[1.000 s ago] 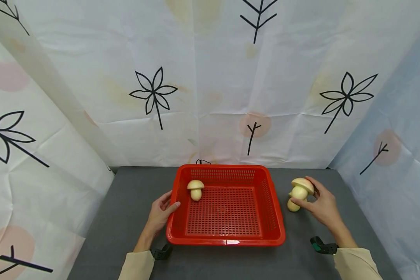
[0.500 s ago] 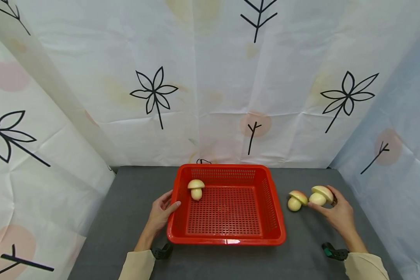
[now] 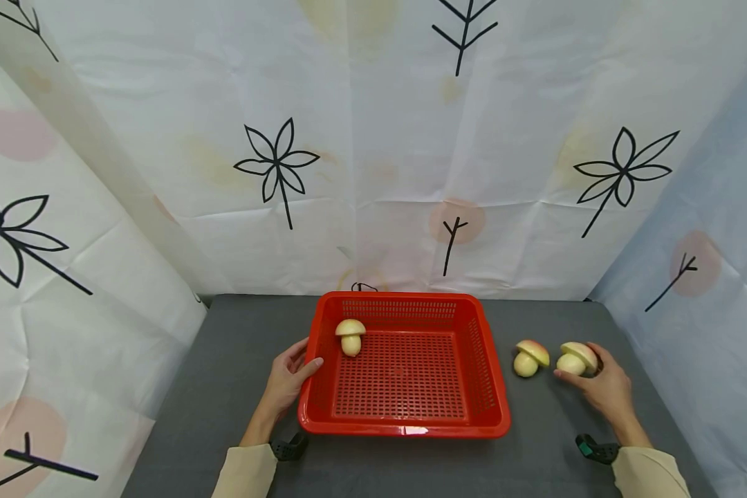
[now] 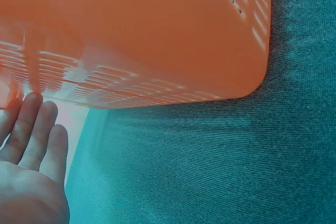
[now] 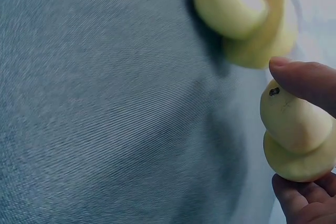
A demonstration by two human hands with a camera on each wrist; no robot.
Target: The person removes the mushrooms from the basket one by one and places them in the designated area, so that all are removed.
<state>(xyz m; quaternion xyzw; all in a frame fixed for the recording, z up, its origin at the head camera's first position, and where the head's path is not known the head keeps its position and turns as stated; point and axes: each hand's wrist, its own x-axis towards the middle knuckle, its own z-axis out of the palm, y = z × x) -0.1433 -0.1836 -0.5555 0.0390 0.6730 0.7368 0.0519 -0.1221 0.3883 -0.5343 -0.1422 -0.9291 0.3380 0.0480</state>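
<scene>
My left hand [image 3: 284, 382] holds the left rim of a red plastic basket [image 3: 404, 430], its thumb over the rim and its fingers along the outer wall. Those fingers [image 4: 42, 135] look nearly straight in the left wrist view. To the right of the basket, my right hand [image 3: 610, 394] pinches a pale yellow toy mushroom [image 3: 570, 364] between thumb and fingers, close over the grey table. Its stem end bears a small dark mark in the right wrist view. A second mushroom [image 3: 526, 364] with a reddish cap top lies just left of it. A third mushroom [image 3: 351, 344] lies inside the basket, towards the back left.
The grey table [image 3: 404, 470] runs beneath everything. White printed cloth [image 3: 373, 138] hangs behind it and along both sides. A thin dark cord loop [image 3: 364, 286] shows behind the basket's back rim. Dark bands sit at both wrists.
My right hand has moved right and slightly nearer with its mushroom, away from the second mushroom, which stays in place. The left hand and the basket have barely moved.
</scene>
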